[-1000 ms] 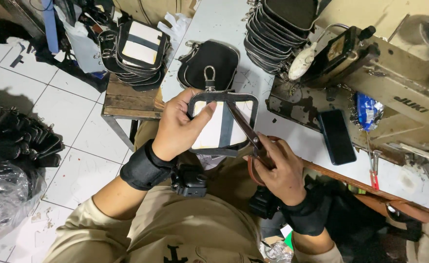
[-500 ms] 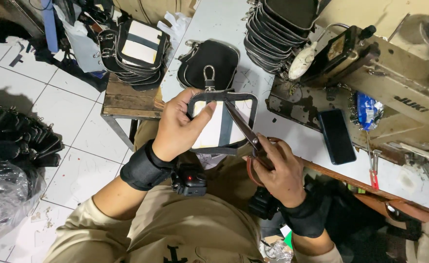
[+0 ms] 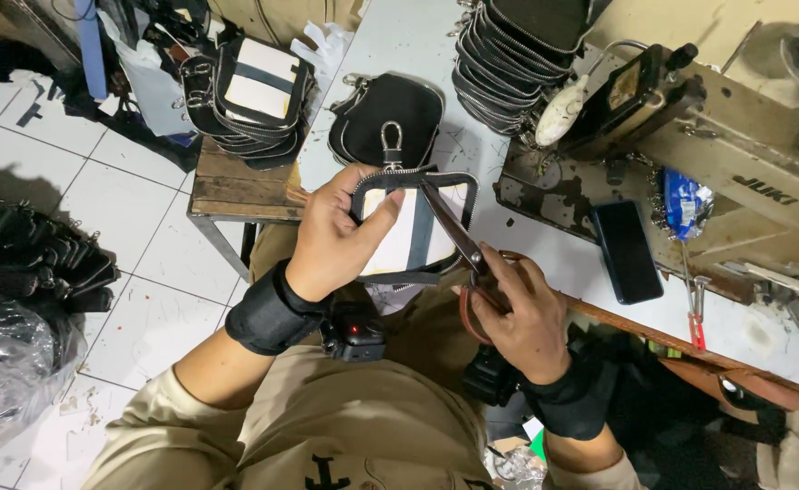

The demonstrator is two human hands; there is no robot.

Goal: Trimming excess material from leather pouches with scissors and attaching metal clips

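The left hand (image 3: 331, 240) is gripping a zippered pouch (image 3: 413, 227); the right hand (image 3: 517, 313) is closing scissors (image 3: 454, 231) on its top edge at 12 o'clock. Trimming is underway, not finished.

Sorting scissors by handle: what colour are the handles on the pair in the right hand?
Reddish-brown handles on the scissors, gripped by the right hand; head view.

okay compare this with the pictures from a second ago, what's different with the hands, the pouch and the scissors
Hardly anything. The left hand keeps holding the zippered pouch panel, and the right hand keeps the scissors with the blades against the panel's upper edge; any shift of the blades is too slight to tell. The phone and the stacked pouches lie as before.
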